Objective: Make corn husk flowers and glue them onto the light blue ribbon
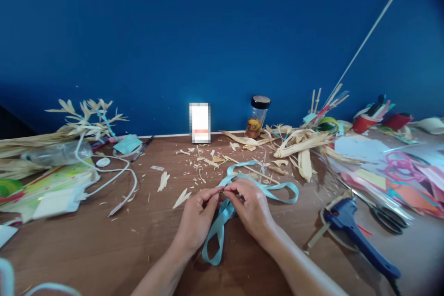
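Observation:
Over the middle of the table my left hand [200,212] and my right hand [250,203] meet, thumbs and forefingers pinched together at the tips. A small, dark thing seems to sit between the fingertips, too hidden to name. Loops of light blue ribbon [215,236] lie beneath and around both hands. One loop falls toward me, another spreads to the right past my right wrist. Just behind the hands a thin stick [255,171] lies across the tabletop among scraps of dried husk [180,198].
A blue glue gun [360,236] and black-handled scissors [388,219] lie at right. Dried corn husks [301,148] and a black-lidded jar [257,118] stand near the wall. Husk flowers [92,113], a white cable [133,180] and a plastic bottle [57,152] occupy the left.

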A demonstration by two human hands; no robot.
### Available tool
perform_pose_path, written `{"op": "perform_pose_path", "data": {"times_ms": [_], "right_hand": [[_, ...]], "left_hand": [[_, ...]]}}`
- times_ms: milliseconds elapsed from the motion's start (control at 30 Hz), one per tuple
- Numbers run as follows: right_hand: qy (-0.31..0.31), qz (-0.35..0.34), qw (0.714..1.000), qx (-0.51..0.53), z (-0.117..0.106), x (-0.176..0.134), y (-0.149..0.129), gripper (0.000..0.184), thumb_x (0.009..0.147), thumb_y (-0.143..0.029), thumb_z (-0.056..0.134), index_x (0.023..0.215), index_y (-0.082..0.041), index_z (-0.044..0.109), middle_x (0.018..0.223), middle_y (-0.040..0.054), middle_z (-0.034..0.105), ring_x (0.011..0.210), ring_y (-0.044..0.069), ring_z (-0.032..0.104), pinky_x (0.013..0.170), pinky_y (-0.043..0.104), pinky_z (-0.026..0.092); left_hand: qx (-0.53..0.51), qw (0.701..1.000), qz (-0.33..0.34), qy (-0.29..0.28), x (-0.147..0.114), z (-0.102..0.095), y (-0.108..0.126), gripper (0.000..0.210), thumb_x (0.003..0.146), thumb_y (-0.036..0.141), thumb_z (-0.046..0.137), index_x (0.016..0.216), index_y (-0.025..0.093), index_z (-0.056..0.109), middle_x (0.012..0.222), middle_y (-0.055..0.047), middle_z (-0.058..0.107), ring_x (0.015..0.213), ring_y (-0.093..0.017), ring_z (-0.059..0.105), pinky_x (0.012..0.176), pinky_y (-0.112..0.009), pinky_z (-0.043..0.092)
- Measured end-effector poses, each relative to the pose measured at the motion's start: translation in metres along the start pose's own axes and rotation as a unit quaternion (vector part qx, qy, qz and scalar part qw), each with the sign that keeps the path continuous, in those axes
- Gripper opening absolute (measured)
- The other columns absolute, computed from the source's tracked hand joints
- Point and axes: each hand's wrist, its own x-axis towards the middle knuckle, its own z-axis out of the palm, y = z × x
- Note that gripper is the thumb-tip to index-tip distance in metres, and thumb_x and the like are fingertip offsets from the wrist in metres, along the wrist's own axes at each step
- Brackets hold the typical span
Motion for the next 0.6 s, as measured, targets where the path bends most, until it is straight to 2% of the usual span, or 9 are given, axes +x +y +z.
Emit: {"op": "perform_pose_path", "data": {"times_ms": [367,600], "right_hand": [[-0.013,0.014,0.999,-0.043,-0.0009,0.0012,-0.0042,0.014,0.083,-0.019,0.048,0.074,-0.020,0.059,0.073,0.0019,0.058,0.073,0.016,0.052,0.068,0.026,0.039],[-0.004,0.010,0.999,-0.050,-0.0026,0.0013,-0.0066,0.016,0.085,-0.021,0.046,0.073,-0.020,0.057,0.073,0.0025,0.057,0.072,0.016,0.052,0.066,0.026,0.038]], "left_hand": [[-0.056,0.997,-0.041,0.022,-0.0022,0.0052,-0.0028,0.027,0.076,0.033,0.051,0.092,0.017,0.065,0.072,-0.003,0.066,0.066,-0.016,0.057,0.064,-0.026,0.044],[-0.079,0.996,-0.041,0.005,-0.0022,0.0064,-0.0013,0.025,0.077,0.032,0.051,0.092,0.017,0.062,0.075,-0.003,0.064,0.067,-0.015,0.056,0.065,-0.026,0.045]]}}
